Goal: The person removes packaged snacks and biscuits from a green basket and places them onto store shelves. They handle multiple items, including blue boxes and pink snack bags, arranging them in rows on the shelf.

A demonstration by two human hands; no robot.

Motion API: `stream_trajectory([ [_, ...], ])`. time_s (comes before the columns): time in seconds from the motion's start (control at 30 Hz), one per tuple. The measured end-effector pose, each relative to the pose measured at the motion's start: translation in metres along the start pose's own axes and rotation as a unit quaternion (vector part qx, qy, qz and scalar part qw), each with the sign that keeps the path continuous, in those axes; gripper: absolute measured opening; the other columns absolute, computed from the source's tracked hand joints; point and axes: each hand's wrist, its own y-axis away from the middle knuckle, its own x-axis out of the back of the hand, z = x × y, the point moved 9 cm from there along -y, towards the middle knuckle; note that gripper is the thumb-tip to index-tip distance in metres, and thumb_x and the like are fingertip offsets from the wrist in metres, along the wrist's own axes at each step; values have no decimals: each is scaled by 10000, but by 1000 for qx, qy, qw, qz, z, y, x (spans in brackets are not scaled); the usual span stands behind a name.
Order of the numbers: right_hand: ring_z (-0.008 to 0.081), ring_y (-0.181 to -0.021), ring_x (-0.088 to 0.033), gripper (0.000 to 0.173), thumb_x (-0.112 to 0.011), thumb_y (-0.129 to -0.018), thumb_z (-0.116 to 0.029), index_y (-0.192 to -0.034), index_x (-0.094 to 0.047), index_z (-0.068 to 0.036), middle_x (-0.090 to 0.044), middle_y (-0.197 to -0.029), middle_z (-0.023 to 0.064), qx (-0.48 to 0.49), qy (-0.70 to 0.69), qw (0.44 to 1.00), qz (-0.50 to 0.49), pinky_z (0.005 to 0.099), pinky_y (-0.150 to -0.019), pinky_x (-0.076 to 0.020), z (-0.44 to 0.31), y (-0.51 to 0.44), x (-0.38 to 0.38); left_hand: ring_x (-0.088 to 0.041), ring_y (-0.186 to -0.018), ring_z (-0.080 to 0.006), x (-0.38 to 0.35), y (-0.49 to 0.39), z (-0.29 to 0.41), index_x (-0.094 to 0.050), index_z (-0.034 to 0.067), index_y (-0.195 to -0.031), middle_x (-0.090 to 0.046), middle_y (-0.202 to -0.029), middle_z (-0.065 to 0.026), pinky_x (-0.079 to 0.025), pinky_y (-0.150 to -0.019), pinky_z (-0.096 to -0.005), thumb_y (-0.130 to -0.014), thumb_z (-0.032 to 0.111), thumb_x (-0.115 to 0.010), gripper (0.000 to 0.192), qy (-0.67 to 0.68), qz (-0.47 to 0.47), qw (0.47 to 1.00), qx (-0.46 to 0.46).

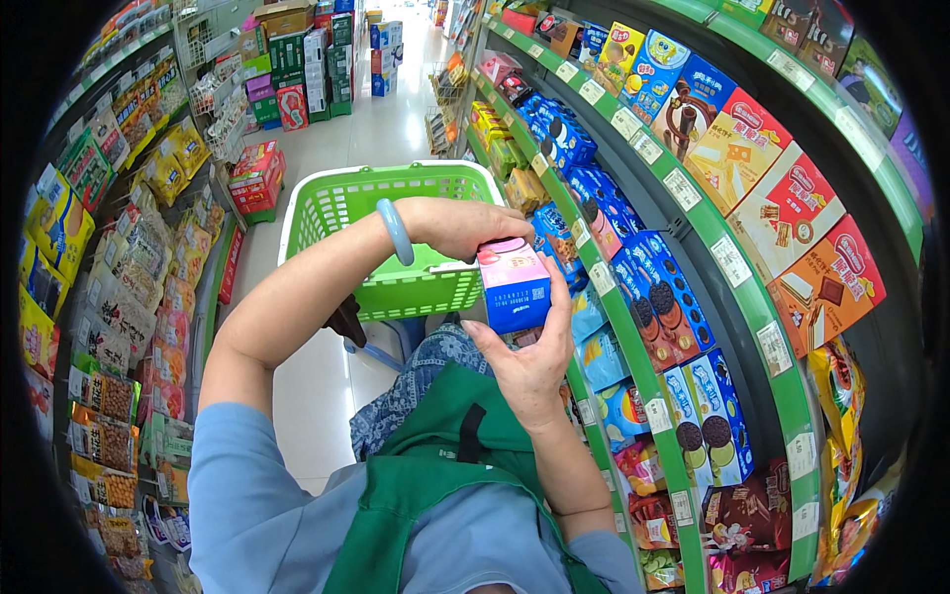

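Both hands hold one pink and blue cookie box (pixel 518 288) in front of my body, over the near right corner of a green plastic shopping basket (pixel 415 275). My left hand (pixel 456 226), with a pale bangle on its wrist, grips the box at its far end; its fingertips are partly hidden. My right hand (pixel 531 349) holds the near end, with the thumb at the lower left and the fingers along the right side. The box's printed end faces up toward me. The part of the basket that shows holds nothing, but my forearm hides some of it.
Close on the right, green-edged shelves (pixel 603 278) carry blue cookie boxes (pixel 657 301), wafer boxes (pixel 787 211) and bags. Bagged snacks (pixel 104 393) hang on the left. Red cartons (pixel 256 178) and stacked drink cartons (pixel 289 63) stand farther along the tiled aisle (pixel 356 141).
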Motion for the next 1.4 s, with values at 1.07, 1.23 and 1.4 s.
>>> stream_trajectory([
  [1.07, 293, -970, -620, 641, -793, -714, -382, -1116, -504, 25, -617, -1048, 192, -184, 196, 940, -212, 384, -824, -500, 138, -122, -3, -389, -1302, -305, 41, -33, -41, -586, 142, -1035, -524, -1210, -67, -288, -1049, -559, -798, 124, -578, 237, -357, 316, 878, 54],
  [1.23, 359, -961, -634, 616, -763, -709, -291, -1172, -466, -14, -639, -1018, 206, -184, 286, 911, -234, 427, -815, -496, 144, -166, 10, -345, -1345, -318, 44, -52, -63, -602, 163, -1159, -501, -1303, -82, -257, -1088, -530, -781, 100, -583, 384, -335, 406, 849, 53],
  [1.4, 338, -881, -622, 459, -705, -755, -181, -1123, -476, -30, -605, -959, 166, 39, 472, 871, -132, 431, -764, -508, 144, -188, 18, -267, -1371, -415, 41, -76, -87, -349, 99, -1435, -254, -1501, -208, -245, -1103, -532, -694, -89, -539, 787, -239, 412, 877, 68],
])
